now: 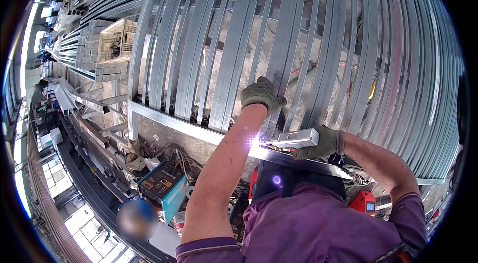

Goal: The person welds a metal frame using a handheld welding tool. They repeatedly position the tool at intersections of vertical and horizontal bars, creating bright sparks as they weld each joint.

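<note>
Torch (298, 138) is clamped in the gloved right hand (322, 143), just above the frame's near rail (189, 127), its nozzle pointing left at a white-violet glare (255, 141) by the rail. The gloved left hand (261, 97) is apart from the right, farther out, resting on a bar (285, 39); whether its fingers grip, I cannot tell. More grey bars (234, 39), wide and narrow, run away from the rail, with gaps showing the floor (196, 146). Beyond the frame's left edge, a pale crate (105, 46) sits by stacked tubes (110, 71). Nearer, a teal-sided machine (162, 183) stands below the rail at left, and a red box (363, 202) with a small screen at right.
</note>
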`<act>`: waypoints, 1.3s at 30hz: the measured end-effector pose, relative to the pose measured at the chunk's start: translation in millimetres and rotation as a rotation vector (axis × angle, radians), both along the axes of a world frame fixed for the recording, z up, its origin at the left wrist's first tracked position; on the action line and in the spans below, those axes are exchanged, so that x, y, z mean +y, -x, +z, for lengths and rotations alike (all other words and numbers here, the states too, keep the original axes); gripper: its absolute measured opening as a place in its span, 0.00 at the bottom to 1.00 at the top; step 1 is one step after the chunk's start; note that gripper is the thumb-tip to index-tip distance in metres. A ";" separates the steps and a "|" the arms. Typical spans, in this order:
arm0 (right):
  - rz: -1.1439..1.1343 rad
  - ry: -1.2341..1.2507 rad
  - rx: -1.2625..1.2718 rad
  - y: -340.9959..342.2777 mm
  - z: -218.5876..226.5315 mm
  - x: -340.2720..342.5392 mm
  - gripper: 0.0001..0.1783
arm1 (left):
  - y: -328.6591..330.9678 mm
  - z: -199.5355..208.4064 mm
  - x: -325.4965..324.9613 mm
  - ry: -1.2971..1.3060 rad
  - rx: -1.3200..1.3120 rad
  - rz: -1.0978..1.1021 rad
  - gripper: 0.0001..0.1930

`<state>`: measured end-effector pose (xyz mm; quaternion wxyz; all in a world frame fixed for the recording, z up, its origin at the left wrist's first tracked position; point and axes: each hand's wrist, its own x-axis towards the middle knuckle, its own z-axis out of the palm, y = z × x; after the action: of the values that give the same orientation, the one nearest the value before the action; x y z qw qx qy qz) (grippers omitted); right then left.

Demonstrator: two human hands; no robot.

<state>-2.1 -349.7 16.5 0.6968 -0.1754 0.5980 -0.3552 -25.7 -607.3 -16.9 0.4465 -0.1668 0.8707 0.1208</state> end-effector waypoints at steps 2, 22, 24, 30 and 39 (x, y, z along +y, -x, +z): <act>-0.009 0.013 -0.004 -0.9 -1.2 1.0 0.36 | -1.4 0.6 -1.3 -0.014 0.006 0.024 0.50; -0.060 0.001 -0.034 -6.9 -8.9 14.8 0.40 | -0.9 -1.8 -1.1 -0.002 0.005 -0.010 0.49; -0.030 0.001 -0.005 -7.8 -14.6 17.3 0.41 | 0.3 2.4 -0.3 -0.006 -0.008 0.005 0.49; 0.030 0.011 0.071 -6.9 -16.5 18.8 0.43 | -2.2 -9.8 -2.5 0.001 0.006 -0.029 0.50; -0.005 0.030 0.052 -4.4 -12.4 24.1 0.41 | -0.2 2.5 -1.3 -0.004 0.001 0.002 0.50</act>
<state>2.4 -325.6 4.1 0.6773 -0.1935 0.6110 -0.3612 -25.5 -608.6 -14.4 0.4465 -0.1671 0.8704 0.1230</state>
